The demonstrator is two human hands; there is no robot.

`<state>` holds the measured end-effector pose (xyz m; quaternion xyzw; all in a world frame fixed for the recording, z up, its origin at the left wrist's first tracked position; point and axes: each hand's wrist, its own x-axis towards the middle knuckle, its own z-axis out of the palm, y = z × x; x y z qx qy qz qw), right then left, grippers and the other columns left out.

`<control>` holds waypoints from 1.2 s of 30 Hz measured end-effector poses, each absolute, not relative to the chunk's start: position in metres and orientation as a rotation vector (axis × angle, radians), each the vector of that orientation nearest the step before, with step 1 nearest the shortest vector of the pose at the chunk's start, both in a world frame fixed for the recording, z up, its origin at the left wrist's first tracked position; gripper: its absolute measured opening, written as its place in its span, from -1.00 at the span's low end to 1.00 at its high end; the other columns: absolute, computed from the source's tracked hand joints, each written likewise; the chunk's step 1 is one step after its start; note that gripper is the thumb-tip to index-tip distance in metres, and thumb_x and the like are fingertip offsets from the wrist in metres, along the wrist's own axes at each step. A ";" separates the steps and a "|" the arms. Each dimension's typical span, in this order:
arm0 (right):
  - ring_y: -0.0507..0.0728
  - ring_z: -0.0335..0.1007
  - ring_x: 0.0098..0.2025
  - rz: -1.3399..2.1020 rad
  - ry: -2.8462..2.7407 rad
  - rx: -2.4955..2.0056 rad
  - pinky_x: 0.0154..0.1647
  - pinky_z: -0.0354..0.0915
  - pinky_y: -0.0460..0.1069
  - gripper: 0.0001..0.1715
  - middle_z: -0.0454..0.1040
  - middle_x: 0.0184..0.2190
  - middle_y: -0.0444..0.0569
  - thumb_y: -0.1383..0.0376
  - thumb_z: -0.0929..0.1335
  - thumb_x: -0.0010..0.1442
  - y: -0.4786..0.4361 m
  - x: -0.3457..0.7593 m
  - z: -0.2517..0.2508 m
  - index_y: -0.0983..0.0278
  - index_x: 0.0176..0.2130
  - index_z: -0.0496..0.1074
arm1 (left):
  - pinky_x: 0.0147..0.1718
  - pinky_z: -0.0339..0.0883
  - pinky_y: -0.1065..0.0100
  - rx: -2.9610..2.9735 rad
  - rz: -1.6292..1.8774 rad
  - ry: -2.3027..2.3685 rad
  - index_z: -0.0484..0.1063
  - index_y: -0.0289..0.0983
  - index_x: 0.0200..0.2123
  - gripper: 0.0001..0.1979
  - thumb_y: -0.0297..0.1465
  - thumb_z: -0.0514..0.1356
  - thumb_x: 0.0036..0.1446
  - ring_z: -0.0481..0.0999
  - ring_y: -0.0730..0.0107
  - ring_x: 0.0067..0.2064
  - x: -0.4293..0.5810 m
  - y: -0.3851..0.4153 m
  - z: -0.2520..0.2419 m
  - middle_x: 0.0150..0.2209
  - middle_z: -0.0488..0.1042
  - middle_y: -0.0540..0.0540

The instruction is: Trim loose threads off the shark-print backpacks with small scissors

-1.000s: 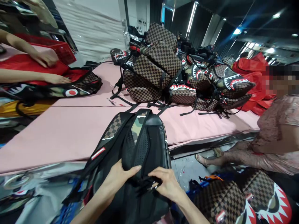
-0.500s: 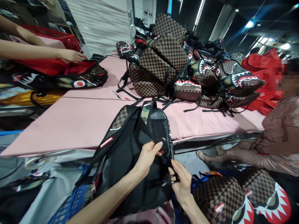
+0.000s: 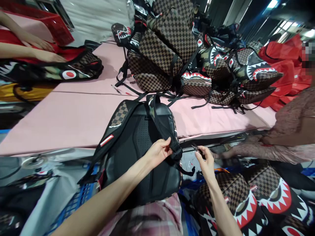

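A black backpack (image 3: pixel 133 157) with checkered and camouflage trim leans against the table edge, its padded back facing me. My left hand (image 3: pixel 159 150) is closed on one of its shoulder straps (image 3: pixel 163 129), near the buckle at the strap's lower end. A loose webbing end (image 3: pixel 188 171) hangs to the right of that buckle. Beside the bag, apart from it, my right hand (image 3: pixel 207 160) is closed around small dark thread snips (image 3: pixel 199 150), tips pointing up and left. The other shoulder strap (image 3: pixel 105 141) hangs free on the left.
Checkered shark-mouth backpacks (image 3: pixel 169 59) are heaped on the pink tabletop (image 3: pixel 73 118). More bags (image 3: pixel 248 193) lie low at right. A co-worker's hands (image 3: pixel 46 52) work on a red-lined bag at left. Another person (image 3: pixel 292 131) sits at right. Red bags (image 3: pixel 280 75) lie behind.
My right hand has moved right and up, away from the backpack's side, bringing the snips into plain sight. My left hand stays on the strap. The co-worker's hands have shifted on their bag.
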<state>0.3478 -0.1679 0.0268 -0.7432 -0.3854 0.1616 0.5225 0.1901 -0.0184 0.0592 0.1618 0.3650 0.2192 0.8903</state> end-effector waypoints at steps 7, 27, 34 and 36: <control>0.11 0.32 -0.32 0.107 -1.416 -1.742 -0.24 0.17 0.03 -0.82 0.47 -0.40 -0.10 0.22 0.36 0.12 -0.149 0.342 0.057 0.19 -0.22 0.44 | -0.67 0.34 0.50 0.329 0.401 0.802 0.35 -0.41 -0.58 -0.77 -0.55 0.12 0.13 0.36 0.56 -0.67 0.196 -0.019 0.063 -0.63 0.40 -0.04; 0.11 0.34 -0.32 0.078 -1.687 -1.677 -0.26 0.14 0.04 -0.82 0.51 -0.37 -0.09 0.19 0.35 0.15 -0.136 0.346 0.071 0.19 -0.22 0.43 | -0.67 0.29 0.53 0.321 0.366 0.781 0.37 -0.42 -0.55 -0.81 -0.53 0.16 0.11 0.32 0.59 -0.67 0.194 -0.019 0.064 -0.64 0.37 -0.03; 0.11 0.35 -0.32 0.167 -1.721 -1.633 -0.21 0.15 0.05 -0.80 0.50 -0.40 -0.11 0.15 0.35 0.14 -0.131 0.351 0.066 0.19 -0.24 0.44 | -0.67 0.28 0.53 0.313 0.361 0.753 0.35 -0.40 -0.56 -0.82 -0.52 0.19 0.08 0.33 0.58 -0.66 0.192 -0.018 0.059 -0.64 0.37 -0.03; 0.12 0.35 -0.31 0.169 -1.722 -1.641 -0.20 0.16 0.06 -0.79 0.50 -0.38 -0.10 0.14 0.35 0.14 -0.131 0.352 0.066 0.19 -0.24 0.44 | -0.66 0.29 0.53 0.311 0.357 0.753 0.34 -0.40 -0.56 -0.81 -0.52 0.19 0.08 0.33 0.58 -0.66 0.192 -0.018 0.057 -0.65 0.37 -0.04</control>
